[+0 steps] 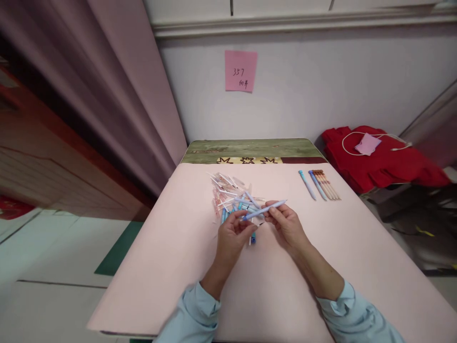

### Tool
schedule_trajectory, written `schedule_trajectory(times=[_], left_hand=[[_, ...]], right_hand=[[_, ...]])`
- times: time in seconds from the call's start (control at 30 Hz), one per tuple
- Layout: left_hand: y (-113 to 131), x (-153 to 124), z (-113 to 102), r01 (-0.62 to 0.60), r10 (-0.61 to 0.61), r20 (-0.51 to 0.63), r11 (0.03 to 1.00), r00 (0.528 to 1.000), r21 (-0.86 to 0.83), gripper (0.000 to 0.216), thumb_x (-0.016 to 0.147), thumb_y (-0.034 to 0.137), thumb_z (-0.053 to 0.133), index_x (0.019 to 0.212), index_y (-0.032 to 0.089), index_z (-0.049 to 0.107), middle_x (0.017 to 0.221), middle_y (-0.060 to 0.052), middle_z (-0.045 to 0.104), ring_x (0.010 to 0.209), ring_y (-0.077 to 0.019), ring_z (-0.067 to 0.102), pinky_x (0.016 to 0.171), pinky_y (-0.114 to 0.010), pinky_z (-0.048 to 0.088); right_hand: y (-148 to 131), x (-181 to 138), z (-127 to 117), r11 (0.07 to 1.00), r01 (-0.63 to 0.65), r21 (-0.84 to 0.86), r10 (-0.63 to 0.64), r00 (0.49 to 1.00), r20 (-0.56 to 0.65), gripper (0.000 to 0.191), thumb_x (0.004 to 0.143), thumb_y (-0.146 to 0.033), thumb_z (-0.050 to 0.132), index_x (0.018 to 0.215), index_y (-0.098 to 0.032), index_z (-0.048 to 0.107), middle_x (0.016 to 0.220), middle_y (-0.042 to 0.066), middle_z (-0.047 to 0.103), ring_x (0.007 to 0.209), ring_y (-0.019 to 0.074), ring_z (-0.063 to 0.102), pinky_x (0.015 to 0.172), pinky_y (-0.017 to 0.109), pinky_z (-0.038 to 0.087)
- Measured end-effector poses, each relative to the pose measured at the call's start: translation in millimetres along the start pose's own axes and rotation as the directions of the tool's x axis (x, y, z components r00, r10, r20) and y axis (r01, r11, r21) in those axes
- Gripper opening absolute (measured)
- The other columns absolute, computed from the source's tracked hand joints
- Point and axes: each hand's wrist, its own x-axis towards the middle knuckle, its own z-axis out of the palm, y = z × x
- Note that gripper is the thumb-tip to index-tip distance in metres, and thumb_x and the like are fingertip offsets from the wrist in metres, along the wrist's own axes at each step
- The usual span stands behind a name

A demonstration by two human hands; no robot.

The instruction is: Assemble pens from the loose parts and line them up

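Observation:
A light blue pen [266,210] is held up slantwise over the table, its darker blue end at the left and its narrow tip at the right. The thumb and fingers of my right hand [285,223] pinch it near the tip. My left hand [232,236] has its fingers curled round the darker blue end, with the thumb below. A thin dark-tipped piece [260,224] shows just past my left thumb; whether it is held I cannot tell. Behind and below my hands lies a loose pile of pen parts [228,190], pinkish clear, white and blue, partly hidden by my fingers.
To the right, a blue pen [307,185], another blue pen [317,185] and several brown-topped beige pens [326,186] lie side by side on the pale pink table cover [160,267]. Beyond the table's right edge sits a red cloth [357,162] with a white cable.

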Motion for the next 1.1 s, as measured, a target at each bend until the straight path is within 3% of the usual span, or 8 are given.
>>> schedule_trajectory(times=[0.17,0.33,0.57,0.8,1.1], left_hand=[[7.7,0.2,1.7,0.016,-0.022,-0.083,0.997,0.996,-0.077,0.034,0.069,0.031,0.080,0.095,0.016,0.062,0.063,0.002,0.066,0.054,-0.0109,0.061,0.058,-0.023,0.050],[11.1,-0.5,1.2,0.006,-0.019,-0.146,0.996,0.989,-0.088,0.032,0.072,0.034,0.079,0.091,0.015,0.063,0.073,-0.003,0.072,0.057,-0.0118,0.064,0.061,-0.024,0.053],[9.5,-0.1,0.0,-0.047,0.039,-0.164,0.998,0.986,-0.048,0.026,0.072,0.032,0.079,0.087,0.015,0.065,0.067,0.000,0.069,0.056,-0.0106,0.062,0.059,-0.022,0.052],[11.7,-3.4,-0.3,-0.065,0.060,-0.113,0.997,0.992,-0.038,0.025,0.079,0.035,0.072,0.093,0.014,0.070,0.078,-0.005,0.074,0.057,-0.0112,0.062,0.063,-0.026,0.053],[6.0,-2.2,-3.5,-0.119,0.122,-0.122,0.993,0.985,0.027,0.022,0.085,0.036,0.065,0.090,0.015,0.067,0.076,-0.003,0.072,0.058,-0.0102,0.060,0.061,-0.024,0.051]], right_hand=[[3.5,0.0,1.3,0.997,-0.014,0.079,0.013,1.000,0.011,0.033,0.069,-0.038,0.086,0.094,-0.021,0.074,0.092,0.004,0.075,0.078,0.0141,0.067,0.075,0.026,0.057],[4.8,-1.2,2.4,0.995,-0.022,0.096,0.020,1.000,0.019,0.032,0.070,-0.037,0.086,0.095,-0.021,0.073,0.091,0.003,0.075,0.079,0.0140,0.068,0.073,0.024,0.058],[5.2,-2.3,1.4,0.997,-0.021,0.073,0.016,0.998,0.060,0.032,0.070,-0.036,0.086,0.095,-0.021,0.073,0.089,0.003,0.075,0.074,0.0136,0.069,0.069,0.025,0.059],[1.0,-1.0,2.2,0.993,-0.028,0.117,0.030,0.999,-0.011,0.030,0.066,-0.034,0.088,0.089,-0.020,0.074,0.078,0.001,0.073,0.064,0.0110,0.066,0.064,0.022,0.059],[3.5,-3.2,1.6,1.000,0.004,0.024,-0.006,0.998,0.069,0.033,0.067,-0.036,0.088,0.092,-0.020,0.073,0.079,0.001,0.073,0.071,0.0130,0.067,0.068,0.024,0.057]])
